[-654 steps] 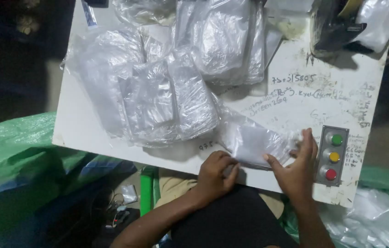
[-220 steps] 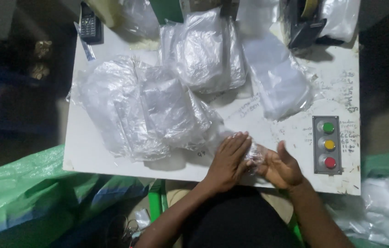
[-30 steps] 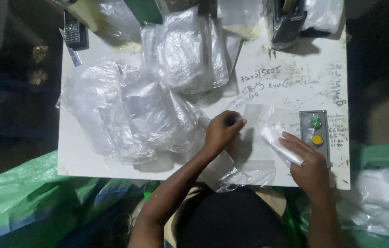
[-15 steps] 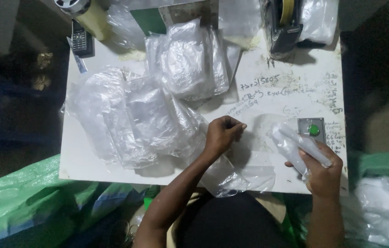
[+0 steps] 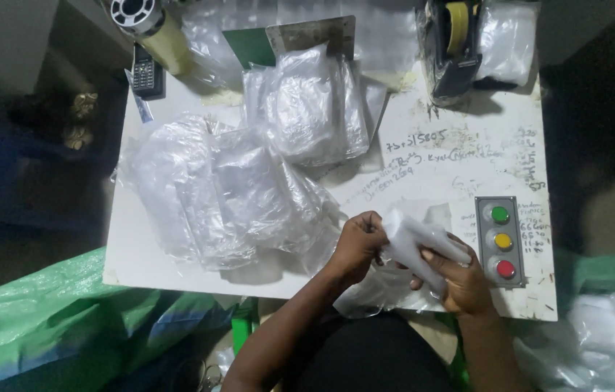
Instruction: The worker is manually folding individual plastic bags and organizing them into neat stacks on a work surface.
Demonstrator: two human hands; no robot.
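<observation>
My right hand [image 5: 463,279] grips a folded white item in a clear plastic bag [image 5: 415,243] just above the near edge of the white table [image 5: 460,156]. My left hand [image 5: 357,245] pinches the left end of that same bag. A loose flap of clear plastic [image 5: 369,294] hangs below my hands over the table edge. Beside my right hand, a grey control box [image 5: 502,241] with green, yellow and red buttons is fixed to the table.
A big heap of clear plastic bags [image 5: 220,192] lies left of my hands, another pile [image 5: 307,109] behind it. A tape dispenser [image 5: 453,43], a phone [image 5: 146,72] and a tape roll core [image 5: 144,18] sit at the back. Green sacks [image 5: 53,319] lie on the floor.
My right hand has brought the bagged white item leftward from over the control box to my left hand, which has now taken hold of its end.
</observation>
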